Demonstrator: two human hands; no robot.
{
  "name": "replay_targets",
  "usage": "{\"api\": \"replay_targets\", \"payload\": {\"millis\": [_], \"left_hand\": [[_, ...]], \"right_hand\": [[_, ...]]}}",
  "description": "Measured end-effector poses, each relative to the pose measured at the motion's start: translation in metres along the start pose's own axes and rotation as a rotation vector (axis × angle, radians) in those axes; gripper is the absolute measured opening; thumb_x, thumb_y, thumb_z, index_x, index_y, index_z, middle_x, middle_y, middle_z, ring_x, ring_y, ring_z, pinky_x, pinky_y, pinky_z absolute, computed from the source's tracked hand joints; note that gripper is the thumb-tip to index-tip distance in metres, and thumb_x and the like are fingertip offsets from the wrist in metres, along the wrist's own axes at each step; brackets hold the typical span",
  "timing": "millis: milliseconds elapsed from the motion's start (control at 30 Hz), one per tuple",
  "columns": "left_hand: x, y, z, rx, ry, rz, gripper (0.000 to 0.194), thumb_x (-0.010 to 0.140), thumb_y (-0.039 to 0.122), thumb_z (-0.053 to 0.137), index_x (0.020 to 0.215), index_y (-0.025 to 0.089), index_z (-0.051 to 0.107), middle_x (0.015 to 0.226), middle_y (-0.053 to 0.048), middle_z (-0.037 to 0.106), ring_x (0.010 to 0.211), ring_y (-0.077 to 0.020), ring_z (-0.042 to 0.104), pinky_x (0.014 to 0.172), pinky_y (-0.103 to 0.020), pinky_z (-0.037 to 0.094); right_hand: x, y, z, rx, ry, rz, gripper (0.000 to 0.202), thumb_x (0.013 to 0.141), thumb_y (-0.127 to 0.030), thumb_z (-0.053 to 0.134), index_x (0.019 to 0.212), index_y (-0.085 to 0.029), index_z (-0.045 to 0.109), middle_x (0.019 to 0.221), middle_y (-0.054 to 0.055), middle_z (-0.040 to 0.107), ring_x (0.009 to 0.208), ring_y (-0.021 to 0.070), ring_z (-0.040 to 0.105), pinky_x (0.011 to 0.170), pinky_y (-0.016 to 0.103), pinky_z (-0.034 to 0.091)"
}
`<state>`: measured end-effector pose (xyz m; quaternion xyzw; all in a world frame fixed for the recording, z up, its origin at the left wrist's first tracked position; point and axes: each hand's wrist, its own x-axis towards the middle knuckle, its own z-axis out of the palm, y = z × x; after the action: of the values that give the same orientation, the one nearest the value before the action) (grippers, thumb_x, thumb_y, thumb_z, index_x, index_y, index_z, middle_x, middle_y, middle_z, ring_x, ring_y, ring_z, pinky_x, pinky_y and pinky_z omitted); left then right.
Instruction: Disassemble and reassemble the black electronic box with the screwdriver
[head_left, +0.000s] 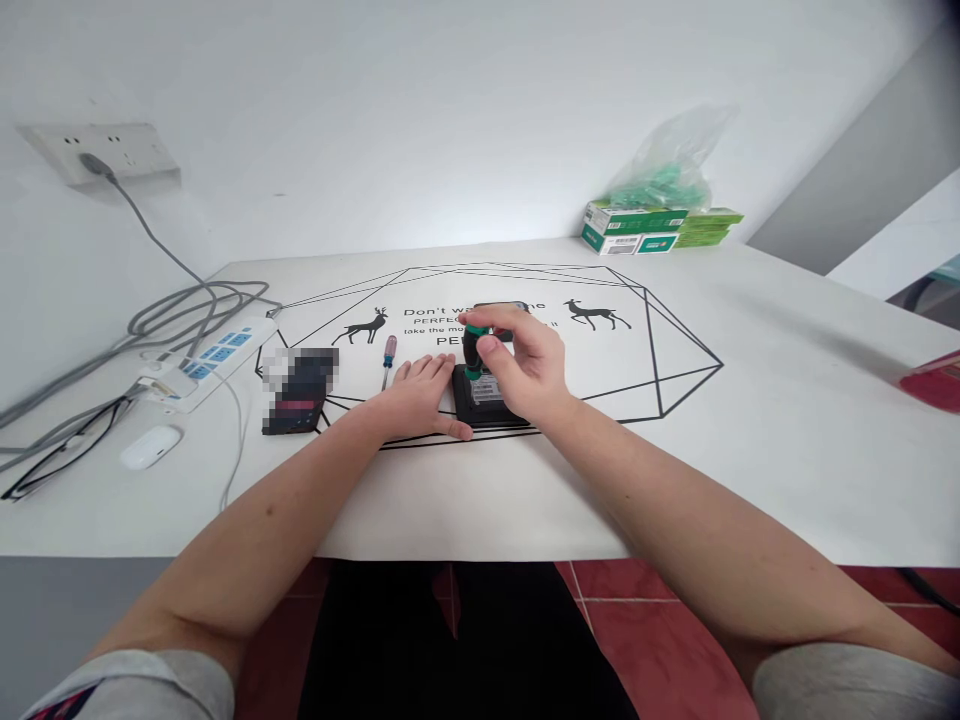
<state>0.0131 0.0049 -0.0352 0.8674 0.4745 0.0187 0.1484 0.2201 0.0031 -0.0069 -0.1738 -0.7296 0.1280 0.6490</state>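
Observation:
My right hand [529, 360] is closed round a black and green screwdriver [472, 350], held upright over a black rectangular device [465, 405]. A light label with print shows on the device; its right part is hidden by my hand. The screwdriver's tip cannot be made out. My left hand [424, 398] lies flat on the table at the device's left edge, fingers stretched out and thumb along the near side. Just left of its fingertips rests a second screwdriver [389, 355] with a reddish and blue handle. Another dark flat thing [499, 306] lies partly hidden behind my right hand.
On the left are a blurred-out phone [300, 392], a white power strip [232, 352] with grey cables, a white earbud case [151, 447] and glasses [67, 447]. Green and white boxes [637, 230] with a plastic bag [675, 160] stand at the back right. A red object [934, 383] is far right.

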Motion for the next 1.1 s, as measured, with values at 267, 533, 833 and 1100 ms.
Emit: {"api": "replay_targets", "payload": {"millis": [267, 533, 833, 1100], "left_hand": [[0.000, 0.002, -0.001, 0.009, -0.015, -0.018, 0.127, 0.082, 0.097, 0.062, 0.176, 0.021, 0.025, 0.183, -0.024, 0.030, 0.171, -0.0515, 0.019, 0.135, -0.068, 0.018], [0.001, -0.004, 0.001, -0.016, -0.008, 0.008, 0.129, 0.083, 0.095, 0.063, 0.180, 0.023, 0.017, 0.184, -0.022, 0.028, 0.172, -0.0501, 0.018, 0.135, -0.067, 0.018], [0.000, 0.000, -0.002, 0.003, -0.032, -0.010, 0.139, 0.081, 0.098, 0.062, 0.181, 0.021, 0.006, 0.186, -0.026, 0.021, 0.173, -0.0490, 0.014, 0.135, -0.068, 0.016], [0.002, -0.002, 0.002, 0.000, 0.003, 0.006, 0.125, 0.082, 0.097, 0.061, 0.176, 0.022, 0.026, 0.182, -0.023, 0.032, 0.170, -0.0515, 0.021, 0.134, -0.071, 0.019]], "right_hand": [[0.003, 0.004, -0.001, -0.037, -0.001, -0.047, 0.023, 0.107, -0.028, 0.057, 0.114, -0.029, 0.079, 0.105, 0.007, 0.077, 0.102, 0.0267, 0.071, 0.090, 0.050, 0.059], [0.003, 0.007, 0.004, -0.053, 0.002, 0.000, 0.019, 0.097, -0.035, 0.079, 0.112, -0.028, 0.070, 0.097, 0.003, 0.064, 0.087, 0.0204, 0.060, 0.079, 0.042, 0.057], [-0.009, 0.006, 0.009, 0.146, -0.034, 0.242, 0.037, 0.093, -0.044, 0.088, 0.117, -0.030, 0.063, 0.129, 0.006, 0.077, 0.086, 0.0182, 0.075, 0.082, 0.043, 0.066], [-0.003, 0.005, 0.001, 0.175, -0.102, 0.103, 0.018, 0.110, -0.038, 0.060, 0.119, -0.028, 0.072, 0.109, 0.005, 0.075, 0.088, 0.0196, 0.073, 0.078, 0.041, 0.064]]}}
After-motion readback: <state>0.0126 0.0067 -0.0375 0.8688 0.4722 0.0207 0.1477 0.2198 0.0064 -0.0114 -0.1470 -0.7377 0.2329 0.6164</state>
